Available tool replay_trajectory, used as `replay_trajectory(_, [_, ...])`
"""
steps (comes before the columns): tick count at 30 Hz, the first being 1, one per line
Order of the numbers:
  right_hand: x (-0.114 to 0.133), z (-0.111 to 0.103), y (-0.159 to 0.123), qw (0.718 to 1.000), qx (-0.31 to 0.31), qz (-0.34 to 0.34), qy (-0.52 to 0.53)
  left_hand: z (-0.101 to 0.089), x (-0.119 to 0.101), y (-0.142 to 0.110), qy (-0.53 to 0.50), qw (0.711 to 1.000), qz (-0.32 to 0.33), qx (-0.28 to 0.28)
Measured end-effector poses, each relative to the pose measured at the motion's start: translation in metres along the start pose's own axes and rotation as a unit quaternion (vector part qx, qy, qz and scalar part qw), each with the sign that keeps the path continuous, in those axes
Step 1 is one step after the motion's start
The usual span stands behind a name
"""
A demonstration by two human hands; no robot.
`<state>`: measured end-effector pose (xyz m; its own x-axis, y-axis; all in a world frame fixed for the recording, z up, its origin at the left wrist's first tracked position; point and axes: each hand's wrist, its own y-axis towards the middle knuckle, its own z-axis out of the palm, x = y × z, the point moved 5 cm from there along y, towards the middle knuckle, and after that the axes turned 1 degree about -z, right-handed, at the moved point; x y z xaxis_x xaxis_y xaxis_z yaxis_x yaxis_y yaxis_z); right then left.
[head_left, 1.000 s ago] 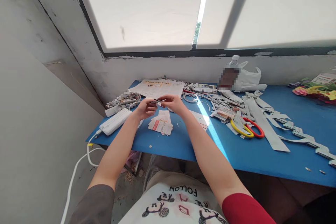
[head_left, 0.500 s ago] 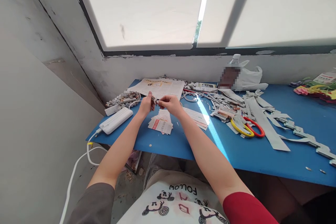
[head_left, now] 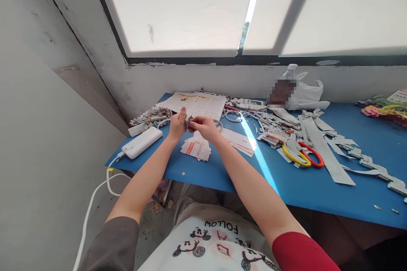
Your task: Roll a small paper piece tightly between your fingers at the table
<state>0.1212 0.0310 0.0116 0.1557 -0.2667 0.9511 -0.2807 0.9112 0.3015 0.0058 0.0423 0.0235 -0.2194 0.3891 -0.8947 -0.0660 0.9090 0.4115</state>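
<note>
My left hand (head_left: 178,125) is closed with its thumb up, gripping a small piece of folded paper (head_left: 188,119). From the other side my right hand (head_left: 203,126) pinches the same piece between thumb and fingers. Much of the paper is hidden by the fingers. Below the hands, a small stack of printed paper slips (head_left: 196,150) lies on the blue table (head_left: 203,177). More long paper slips (head_left: 239,140) spread out under my right wrist. Behind the hands is a flat newspaper sheet (head_left: 197,105).
A white power bank (head_left: 141,143) with a white cable sits left, near a heap of folded paper pieces (head_left: 151,117). To the right are scissors (head_left: 312,155) with yellow and red handles, paper scraps, a folded paper chain (head_left: 372,163), a bottle (head_left: 290,72) and a plastic bag (head_left: 308,93).
Both hands stay together at the folded paper, with small finger movements around it. The whole view has shifted slightly; the things on the table have stayed in place.
</note>
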Motion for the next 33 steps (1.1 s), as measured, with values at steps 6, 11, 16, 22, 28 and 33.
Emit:
replay_trajectory(6, [0.002, -0.010, -0.001, 0.993, -0.028, -0.070, -0.094, 0.001, 0.004, 0.005, -0.062, 0.996, -0.054, 0.043])
replay_trajectory(11, [0.005, -0.020, 0.002, 0.985, -0.060, -0.096, -0.130, 0.002, 0.004, 0.008, -0.094, 0.987, -0.092, 0.088])
replay_trajectory(16, [0.011, -0.027, 0.001, 0.988, -0.106, -0.067, -0.091, -0.002, -0.002, 0.007, -0.102, 0.993, -0.031, 0.053])
replay_trajectory(22, [0.025, -0.010, -0.008, 0.973, -0.038, -0.190, -0.128, -0.006, -0.005, 0.005, -0.093, 0.995, 0.030, 0.017])
replay_trajectory(28, [0.022, -0.012, -0.007, 0.959, -0.120, -0.228, -0.119, -0.005, -0.005, 0.004, -0.121, 0.993, 0.010, 0.002])
replay_trajectory(33, [0.019, -0.016, -0.005, 0.968, -0.157, -0.188, -0.056, -0.005, 0.000, 0.009, -0.219, 0.975, -0.021, -0.003])
